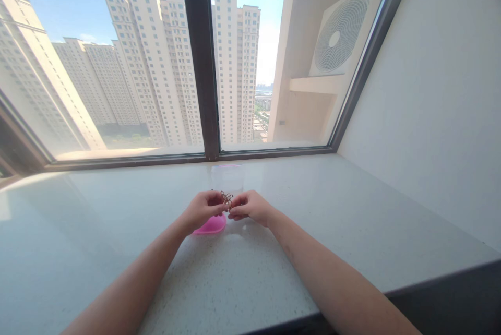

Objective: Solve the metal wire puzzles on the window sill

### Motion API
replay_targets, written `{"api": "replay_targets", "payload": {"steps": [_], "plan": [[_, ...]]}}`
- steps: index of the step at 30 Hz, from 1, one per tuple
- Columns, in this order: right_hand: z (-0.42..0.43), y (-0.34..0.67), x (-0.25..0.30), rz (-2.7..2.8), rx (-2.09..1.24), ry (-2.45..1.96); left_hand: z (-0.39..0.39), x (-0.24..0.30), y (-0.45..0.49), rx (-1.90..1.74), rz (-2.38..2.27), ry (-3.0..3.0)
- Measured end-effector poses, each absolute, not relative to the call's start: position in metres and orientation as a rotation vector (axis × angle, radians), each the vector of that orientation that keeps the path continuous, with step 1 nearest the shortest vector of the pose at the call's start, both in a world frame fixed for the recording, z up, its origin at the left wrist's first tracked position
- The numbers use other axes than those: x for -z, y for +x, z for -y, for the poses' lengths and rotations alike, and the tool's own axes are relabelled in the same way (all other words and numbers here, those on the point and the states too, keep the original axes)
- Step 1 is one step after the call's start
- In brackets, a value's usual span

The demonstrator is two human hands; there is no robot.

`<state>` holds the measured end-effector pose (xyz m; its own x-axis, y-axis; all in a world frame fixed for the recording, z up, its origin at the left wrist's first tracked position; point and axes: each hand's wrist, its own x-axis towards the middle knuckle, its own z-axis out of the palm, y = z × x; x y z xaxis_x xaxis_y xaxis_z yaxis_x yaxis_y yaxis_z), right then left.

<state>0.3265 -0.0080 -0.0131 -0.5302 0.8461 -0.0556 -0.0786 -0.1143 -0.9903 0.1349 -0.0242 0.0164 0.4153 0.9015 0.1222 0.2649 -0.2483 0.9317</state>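
Brown, thin and tangled, a small wire piece point(226, 199) sits pinched between the left hand point(203, 208) and right hand point(249, 205), just above a pink lid point(211, 225) on the sill point(274, 272). By my judgement, the work is midway; the tangle looks unresolved.

Both hands point(229, 208) together, fingertips pinched (forearms outstretched, converging).
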Motion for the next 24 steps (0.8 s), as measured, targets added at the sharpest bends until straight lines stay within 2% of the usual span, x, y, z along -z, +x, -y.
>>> {"api": "replay_targets", "payload": {"steps": [8,24], "plan": [[0.0107,0.3258,0.0092,1.518,-1.715,-0.918,0.0225,-0.0145,0.1348,-0.867,-1.000,1.735],[0.0112,0.3245,0.0085,1.677,-1.388,-1.037,0.0260,-0.0174,0.1379,-0.884,-1.037,1.623]]}}
